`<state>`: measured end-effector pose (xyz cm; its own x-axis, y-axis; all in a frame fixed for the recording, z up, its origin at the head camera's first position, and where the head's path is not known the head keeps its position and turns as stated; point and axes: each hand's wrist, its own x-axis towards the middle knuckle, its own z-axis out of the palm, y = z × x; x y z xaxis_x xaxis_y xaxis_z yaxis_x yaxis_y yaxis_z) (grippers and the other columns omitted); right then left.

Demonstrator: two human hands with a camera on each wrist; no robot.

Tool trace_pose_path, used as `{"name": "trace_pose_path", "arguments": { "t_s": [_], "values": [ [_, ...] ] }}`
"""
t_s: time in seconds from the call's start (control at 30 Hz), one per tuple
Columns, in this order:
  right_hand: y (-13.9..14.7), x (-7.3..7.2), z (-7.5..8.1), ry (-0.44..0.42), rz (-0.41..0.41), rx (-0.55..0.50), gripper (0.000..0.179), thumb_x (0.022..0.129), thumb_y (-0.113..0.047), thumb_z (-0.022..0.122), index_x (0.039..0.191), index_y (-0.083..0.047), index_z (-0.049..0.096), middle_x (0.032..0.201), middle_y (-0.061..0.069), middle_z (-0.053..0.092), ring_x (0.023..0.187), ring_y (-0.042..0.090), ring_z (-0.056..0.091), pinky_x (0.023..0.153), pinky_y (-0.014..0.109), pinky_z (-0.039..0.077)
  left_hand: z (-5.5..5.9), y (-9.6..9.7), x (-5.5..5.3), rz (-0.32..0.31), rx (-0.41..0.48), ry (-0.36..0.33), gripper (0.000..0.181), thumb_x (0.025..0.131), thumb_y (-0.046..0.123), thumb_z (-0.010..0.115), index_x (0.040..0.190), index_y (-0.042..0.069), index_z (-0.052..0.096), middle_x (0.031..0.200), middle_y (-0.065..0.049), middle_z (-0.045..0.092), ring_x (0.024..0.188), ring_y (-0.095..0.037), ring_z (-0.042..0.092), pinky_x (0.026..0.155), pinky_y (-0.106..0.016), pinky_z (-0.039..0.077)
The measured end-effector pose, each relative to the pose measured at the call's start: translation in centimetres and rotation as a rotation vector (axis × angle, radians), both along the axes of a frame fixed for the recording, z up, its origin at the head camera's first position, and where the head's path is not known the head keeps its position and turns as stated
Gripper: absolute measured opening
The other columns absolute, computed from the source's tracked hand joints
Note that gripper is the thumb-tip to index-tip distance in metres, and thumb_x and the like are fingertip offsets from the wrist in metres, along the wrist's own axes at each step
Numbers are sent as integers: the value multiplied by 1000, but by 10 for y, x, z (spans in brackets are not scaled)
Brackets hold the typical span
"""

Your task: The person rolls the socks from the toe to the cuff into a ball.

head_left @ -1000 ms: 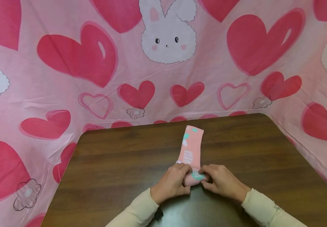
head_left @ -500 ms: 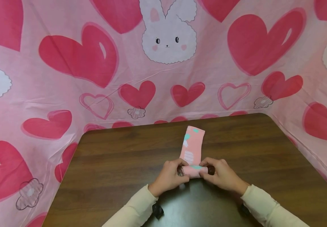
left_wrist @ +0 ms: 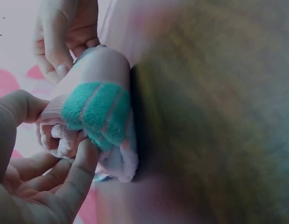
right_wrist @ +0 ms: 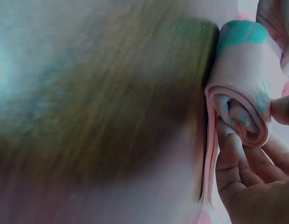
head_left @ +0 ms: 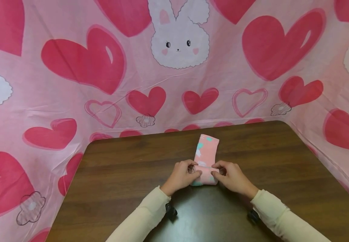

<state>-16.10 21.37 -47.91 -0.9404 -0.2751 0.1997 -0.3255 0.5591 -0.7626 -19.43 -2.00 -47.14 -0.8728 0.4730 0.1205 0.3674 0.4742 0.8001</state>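
Note:
A pink sock (head_left: 206, 153) with teal and white patches lies lengthwise on the table, its near part wound into a roll (head_left: 205, 174) and its far part flat. My left hand (head_left: 181, 175) pinches the roll's left end between thumb and fingers. At the opposite end my right hand (head_left: 234, 176) pinches it the same way. The left wrist view shows a teal striped patch (left_wrist: 100, 112) and bunched layers inside the coil. Seen from the right wrist, the spiral end (right_wrist: 240, 116) has a fingertip at its inner folds, and flat layers trail out beneath.
The dark brown wooden table (head_left: 126, 168) surrounds the sock. Behind it and along both sides hangs a pink cloth (head_left: 174, 79) printed with hearts and rabbits. A small black device (head_left: 171, 211) sits under the left wrist, another (head_left: 253, 216) under the right.
Both hands have moved forward, away from the body, turning the sock's near end over into a roll. The flat stretch beyond is shorter than before.

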Motion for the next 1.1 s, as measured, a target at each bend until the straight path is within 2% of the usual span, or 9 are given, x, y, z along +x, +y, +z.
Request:
{"name": "trace_pose_path", "arguments": {
  "t_s": [0.23,0.4,0.47,0.57,0.7,0.77,0.87,1.0,1.1],
  "values": [
    [-3,-9,-2,-19,-64,28,16,91,-14,75,103,-3,73,76,-5,63,62,9,53,55,26,47,-2,1,-14,26,-26,-17,27,88,21,77,106,1,73,75,3,62,66,-8,55,60,-23,47],
    [-5,-11,-4,42,-87,48,18,90,-15,77,102,-3,74,85,-2,68,68,10,59,59,27,51,-1,0,-16,44,-43,100,25,83,17,83,103,6,75,85,-2,64,79,-17,55,74,-30,44],
    [-7,-9,-5,145,-88,92,19,87,-14,79,101,-3,74,89,-1,68,72,12,60,62,28,52,0,0,-15,10,-49,204,22,81,14,85,101,8,76,91,-3,65,84,-20,53,77,-32,42],
    [-9,-4,-5,389,-59,199,22,83,-16,83,99,-4,74,96,3,68,81,17,62,71,34,55,0,3,-15,-97,-80,391,13,82,7,82,94,11,78,95,0,67,86,-19,53,77,-30,44],
    [-8,3,-5,654,45,323,27,76,-22,87,96,-7,75,104,6,69,94,23,64,76,42,54,-2,4,-17,-210,-135,580,13,82,1,76,85,13,79,89,4,66,84,-15,55,77,-23,47],
    [-6,5,-5,700,98,359,29,74,-25,88,93,-9,75,104,6,69,94,23,64,74,42,53,-2,2,-17,-230,-151,599,13,80,1,74,85,13,78,88,5,65,85,-14,56,77,-22,47],
    [-3,5,-6,696,147,398,30,72,-28,90,90,-10,74,104,5,69,93,21,64,75,42,54,-2,-2,-18,-259,-176,550,10,78,13,79,88,13,76,88,6,64,85,-12,54,75,-19,45],
    [2,2,-7,652,191,427,39,70,-30,92,95,-7,75,110,7,69,97,23,64,81,43,55,-1,-5,-19,-291,-261,472,45,65,35,95,96,15,68,96,7,61,88,-11,49,75,-19,44],
    [5,1,-8,625,214,436,44,67,-30,94,99,-6,74,114,8,69,100,25,64,84,44,54,-2,-4,-19,-312,-334,481,65,55,41,100,101,14,62,103,6,58,93,-12,48,81,-21,45]
  ]
}}
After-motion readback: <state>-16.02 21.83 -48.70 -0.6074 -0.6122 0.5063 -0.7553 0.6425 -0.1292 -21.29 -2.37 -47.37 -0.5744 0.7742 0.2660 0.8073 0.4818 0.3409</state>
